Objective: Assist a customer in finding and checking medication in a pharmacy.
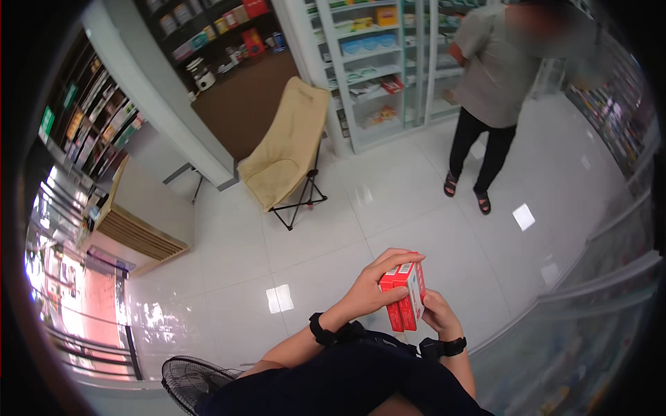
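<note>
Two red and white cardboard boxes [404, 307], standing side by side, are held together in front of my body. My left hand [379, 281] wraps them from the left, fingers over the top end and thumb across the near side. From the right, my right hand [438, 311] grips their edge, its fingers partly hidden behind them. Printing and barcodes show on the boxes. A black band with a small device sits around each of my wrists.
A beige folding chair [286, 145] stands on the tiled floor ahead. Behind it are glass-doored shelves [372, 70]; a person [494, 78] stands at the upper right. A glass case [572, 333] lies to my right, a black fan [195, 382] at lower left, a counter [148, 218] farther left.
</note>
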The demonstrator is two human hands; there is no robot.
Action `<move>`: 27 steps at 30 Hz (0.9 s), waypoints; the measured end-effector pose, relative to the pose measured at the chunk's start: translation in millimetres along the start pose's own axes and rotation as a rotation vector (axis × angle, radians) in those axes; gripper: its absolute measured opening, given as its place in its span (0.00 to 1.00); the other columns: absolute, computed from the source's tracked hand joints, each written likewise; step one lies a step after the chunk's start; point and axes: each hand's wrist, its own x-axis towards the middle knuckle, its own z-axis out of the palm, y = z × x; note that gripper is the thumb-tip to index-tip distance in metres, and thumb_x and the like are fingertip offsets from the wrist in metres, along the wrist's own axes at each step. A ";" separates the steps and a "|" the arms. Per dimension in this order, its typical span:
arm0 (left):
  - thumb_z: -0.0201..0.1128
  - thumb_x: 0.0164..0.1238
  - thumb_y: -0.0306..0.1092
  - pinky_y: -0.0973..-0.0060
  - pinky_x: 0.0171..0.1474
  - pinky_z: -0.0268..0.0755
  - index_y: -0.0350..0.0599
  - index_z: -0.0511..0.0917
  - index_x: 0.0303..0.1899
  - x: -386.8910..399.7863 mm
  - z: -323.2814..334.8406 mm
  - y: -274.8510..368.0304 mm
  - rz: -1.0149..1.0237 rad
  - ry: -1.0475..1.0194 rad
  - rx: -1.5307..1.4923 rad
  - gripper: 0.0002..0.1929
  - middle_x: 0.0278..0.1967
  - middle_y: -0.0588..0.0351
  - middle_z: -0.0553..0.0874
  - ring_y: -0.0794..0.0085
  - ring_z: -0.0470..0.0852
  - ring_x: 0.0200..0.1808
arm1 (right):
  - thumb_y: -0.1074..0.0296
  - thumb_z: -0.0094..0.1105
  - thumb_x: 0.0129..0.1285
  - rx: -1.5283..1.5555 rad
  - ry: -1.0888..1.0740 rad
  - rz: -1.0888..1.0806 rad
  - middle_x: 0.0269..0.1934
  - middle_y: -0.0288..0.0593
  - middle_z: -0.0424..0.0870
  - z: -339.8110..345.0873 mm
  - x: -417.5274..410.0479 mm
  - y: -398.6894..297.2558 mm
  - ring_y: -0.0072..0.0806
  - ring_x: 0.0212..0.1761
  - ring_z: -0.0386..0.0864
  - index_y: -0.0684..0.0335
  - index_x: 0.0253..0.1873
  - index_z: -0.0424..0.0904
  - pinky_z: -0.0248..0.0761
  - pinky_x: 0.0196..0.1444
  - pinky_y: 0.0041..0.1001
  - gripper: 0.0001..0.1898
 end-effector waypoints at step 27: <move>0.83 0.44 0.41 0.57 0.73 0.61 0.47 0.26 0.78 -202.7 -558.5 -45.6 -0.005 1.098 0.041 0.72 0.73 0.46 0.61 0.62 0.70 0.70 | 0.55 0.63 0.69 0.172 -0.764 0.717 0.68 0.49 0.72 324.8 645.7 224.7 0.34 0.69 0.72 0.74 0.71 0.61 0.63 0.72 0.35 0.35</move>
